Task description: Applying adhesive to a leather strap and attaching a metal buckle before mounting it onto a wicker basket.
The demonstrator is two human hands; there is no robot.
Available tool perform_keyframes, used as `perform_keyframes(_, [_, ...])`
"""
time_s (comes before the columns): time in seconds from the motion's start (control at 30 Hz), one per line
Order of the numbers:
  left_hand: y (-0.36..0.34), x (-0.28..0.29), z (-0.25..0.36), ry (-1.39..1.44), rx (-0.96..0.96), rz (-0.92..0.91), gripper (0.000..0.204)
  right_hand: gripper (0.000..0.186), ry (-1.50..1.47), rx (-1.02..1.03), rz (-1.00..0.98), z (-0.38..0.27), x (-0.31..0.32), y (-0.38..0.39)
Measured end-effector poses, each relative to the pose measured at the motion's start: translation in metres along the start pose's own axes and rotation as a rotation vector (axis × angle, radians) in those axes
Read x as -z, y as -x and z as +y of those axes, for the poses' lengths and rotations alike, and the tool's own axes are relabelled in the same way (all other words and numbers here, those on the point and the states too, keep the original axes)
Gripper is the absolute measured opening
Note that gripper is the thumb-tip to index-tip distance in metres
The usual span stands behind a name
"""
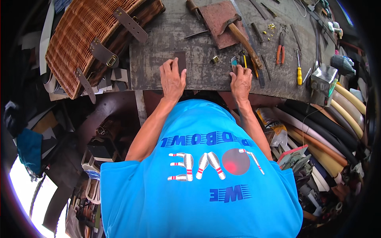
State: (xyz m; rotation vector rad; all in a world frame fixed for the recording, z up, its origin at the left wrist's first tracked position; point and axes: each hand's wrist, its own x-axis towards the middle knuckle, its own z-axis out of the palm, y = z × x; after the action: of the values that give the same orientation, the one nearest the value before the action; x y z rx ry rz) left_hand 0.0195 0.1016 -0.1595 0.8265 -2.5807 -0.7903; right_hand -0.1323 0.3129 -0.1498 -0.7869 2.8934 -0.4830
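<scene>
My left hand (172,81) rests on the worn workbench (154,47) with its fingers stretched forward and apart. Between its thumb and fingertips lies the near end of a dark brown strip (180,60), flat and probably leather. Farther right, my right hand (241,84) has bent fingers closed around a small teal and silver tool (234,61); its kind is unclear, since the fingers cover part of it. Just right of these fingers are a yellow-and-black slim tool (244,60) and a hammer (244,39) with a wooden handle. A small brass-coloured fitting (214,60) sits between my hands.
A wicker basket (85,35) with leather straps fills the left side. Beyond my hands lies a reddish slab (216,20) under the hammer head. Orange-handled pliers (280,53), a yellow-handled screwdriver (299,73) and a metal box (323,81) stand right. Material rolls (337,119) lie below.
</scene>
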Motion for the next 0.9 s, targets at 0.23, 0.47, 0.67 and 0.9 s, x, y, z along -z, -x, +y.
perform_keyframes(0.23, [0.011, -0.001, -0.01, -0.174, -0.203, -0.068, 0.044, 0.025, 0.118, 0.138, 0.038, 0.02, -0.005, -0.003])
perform_keyframes(0.47, [0.022, -0.006, -0.021, -0.191, -0.252, -0.079, 0.051, 0.016, -0.373, -0.031, 0.062, -0.044, 0.012, 0.012])
perform_keyframes(0.67, [0.023, -0.018, -0.029, -0.194, -0.3, -0.046, 0.049, 0.019, -0.581, -0.178, -0.222, -0.124, -0.004, 0.016])
perform_keyframes(0.9, [0.026, -0.025, -0.036, -0.216, -0.305, -0.04, 0.049, 0.025, -0.431, 0.062, -0.13, -0.147, -0.013, 0.006])
